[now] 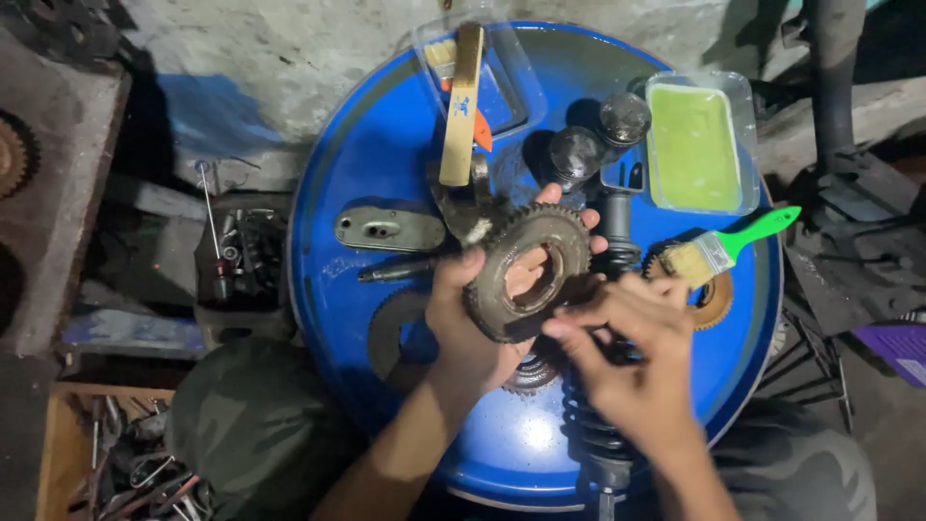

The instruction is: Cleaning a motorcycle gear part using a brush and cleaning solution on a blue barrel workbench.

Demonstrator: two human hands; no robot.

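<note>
My left hand (463, 309) holds a large greasy toothed gear ring (529, 272) upright above the blue drum top (386, 145), fingers wrapped behind it and showing through its centre hole. My right hand (632, 352) touches the gear's lower right edge with its fingertips pinched together; whether it holds a small part is unclear. Below the hands lie a shock absorber with a black coil spring (593, 425) and another gear (533, 374), partly hidden.
On the drum: a green-handled paintbrush (725, 248) resting on a brownish gear (716, 299), a tray of green liquid (694, 145), a wooden-handled brush (463, 101), a flat metal plate (389, 230), two dark round knobs (600, 135). A box of tools (236, 256) sits at left.
</note>
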